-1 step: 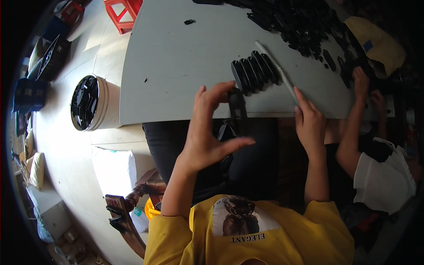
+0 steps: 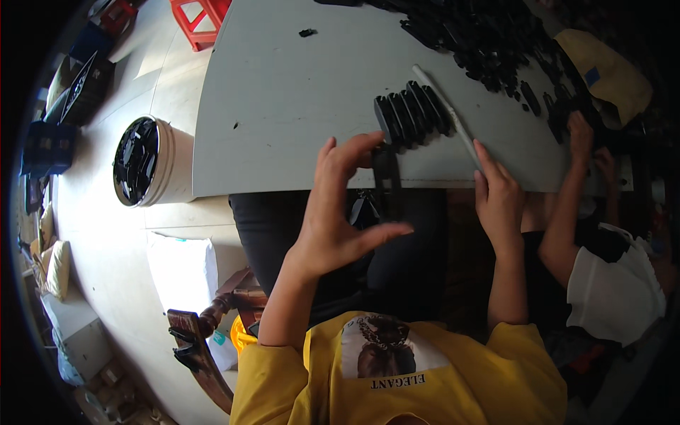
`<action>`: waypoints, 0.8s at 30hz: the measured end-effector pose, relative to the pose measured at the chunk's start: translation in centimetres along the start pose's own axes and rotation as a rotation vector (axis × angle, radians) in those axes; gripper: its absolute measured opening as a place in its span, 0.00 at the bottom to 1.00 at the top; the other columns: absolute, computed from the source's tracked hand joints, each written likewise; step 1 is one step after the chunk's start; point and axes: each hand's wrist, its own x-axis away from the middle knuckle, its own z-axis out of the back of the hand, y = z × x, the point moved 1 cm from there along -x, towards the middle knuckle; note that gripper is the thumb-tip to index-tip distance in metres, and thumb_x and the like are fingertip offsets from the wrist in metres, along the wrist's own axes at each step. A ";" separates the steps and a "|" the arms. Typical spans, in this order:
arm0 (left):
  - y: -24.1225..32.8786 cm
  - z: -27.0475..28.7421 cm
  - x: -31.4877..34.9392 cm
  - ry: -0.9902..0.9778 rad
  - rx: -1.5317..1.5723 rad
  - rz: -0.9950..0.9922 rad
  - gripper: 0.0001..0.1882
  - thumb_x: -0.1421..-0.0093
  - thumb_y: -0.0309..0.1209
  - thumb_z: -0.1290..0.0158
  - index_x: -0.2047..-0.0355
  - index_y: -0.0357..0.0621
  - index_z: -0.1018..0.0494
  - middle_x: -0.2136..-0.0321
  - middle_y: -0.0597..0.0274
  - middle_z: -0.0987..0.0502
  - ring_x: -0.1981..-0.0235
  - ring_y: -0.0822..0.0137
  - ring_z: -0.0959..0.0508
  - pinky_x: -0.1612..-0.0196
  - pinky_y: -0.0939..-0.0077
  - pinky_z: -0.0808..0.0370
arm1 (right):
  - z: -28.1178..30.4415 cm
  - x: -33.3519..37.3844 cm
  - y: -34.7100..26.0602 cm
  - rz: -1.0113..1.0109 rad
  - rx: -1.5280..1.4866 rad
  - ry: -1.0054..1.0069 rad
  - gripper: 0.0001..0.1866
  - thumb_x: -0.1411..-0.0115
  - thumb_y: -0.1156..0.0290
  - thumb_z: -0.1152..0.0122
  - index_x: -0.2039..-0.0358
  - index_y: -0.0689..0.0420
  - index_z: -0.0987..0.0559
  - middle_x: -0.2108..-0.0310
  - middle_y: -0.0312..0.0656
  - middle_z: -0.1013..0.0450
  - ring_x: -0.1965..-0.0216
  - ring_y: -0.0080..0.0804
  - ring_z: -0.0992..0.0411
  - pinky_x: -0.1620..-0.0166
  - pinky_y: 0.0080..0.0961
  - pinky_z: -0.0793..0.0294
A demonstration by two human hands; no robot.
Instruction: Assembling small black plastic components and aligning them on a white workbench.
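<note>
My left hand (image 2: 331, 212) is at the table's near edge, its index finger and thumb gripping a long, narrow black plastic piece (image 2: 387, 180) at its two ends. The piece stands roughly upright in the picture, above my lap. In my right hand (image 2: 501, 202) is the near end of a thin whitish stick (image 2: 448, 106), which lies slantwise on the table. Just left of the stick, several similar black pieces (image 2: 412, 117) sit side by side in a neat row. Fine details of the held piece are too dark to make out.
A large heap of black pieces (image 2: 482, 46) covers the table's far right. Another person's hand (image 2: 580, 134) is beside it, near a tan bag (image 2: 602, 71). Left of the table (image 2: 283, 106) stands a white bucket (image 2: 173, 166) of black pieces. A red stool (image 2: 200, 25) is farther back.
</note>
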 end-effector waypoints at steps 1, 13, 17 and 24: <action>0.2 0.0 0.0 -0.022 -0.016 -0.031 0.55 0.63 0.35 0.25 0.38 0.37 0.44 0.42 0.54 0.37 0.42 0.58 0.31 0.39 0.63 0.37 | -0.1 0.1 0.0 -0.005 -0.009 0.021 0.27 0.39 0.80 0.47 0.39 0.50 0.31 0.54 0.51 0.24 0.54 0.47 0.24 0.52 0.36 0.25; 0.1 0.3 -0.3 -0.055 -0.359 0.142 0.51 0.65 0.30 0.28 0.39 0.43 0.39 0.38 0.55 0.38 0.36 0.52 0.38 0.33 0.53 0.48 | 0.2 -0.1 0.7 0.093 -0.068 -0.026 0.27 0.40 0.80 0.46 0.40 0.48 0.30 0.60 0.47 0.23 0.62 0.42 0.23 0.58 0.31 0.24; -0.5 0.2 0.6 -0.100 -0.562 0.184 0.51 0.63 0.30 0.29 0.37 0.47 0.41 0.36 0.54 0.41 0.34 0.49 0.43 0.33 0.52 0.49 | 0.8 0.4 0.6 0.119 -0.061 -0.115 0.28 0.41 0.80 0.45 0.40 0.48 0.29 0.73 0.42 0.28 0.75 0.35 0.29 0.67 0.30 0.28; 0.3 3.7 5.3 -0.148 -0.234 0.098 0.40 0.52 0.35 0.36 0.39 0.40 0.38 0.44 0.49 0.30 0.41 0.49 0.32 0.37 0.54 0.39 | 1.0 3.5 -0.2 0.357 -0.151 -0.124 0.28 0.46 0.83 0.42 0.44 0.50 0.25 0.81 0.39 0.37 0.81 0.30 0.38 0.75 0.26 0.34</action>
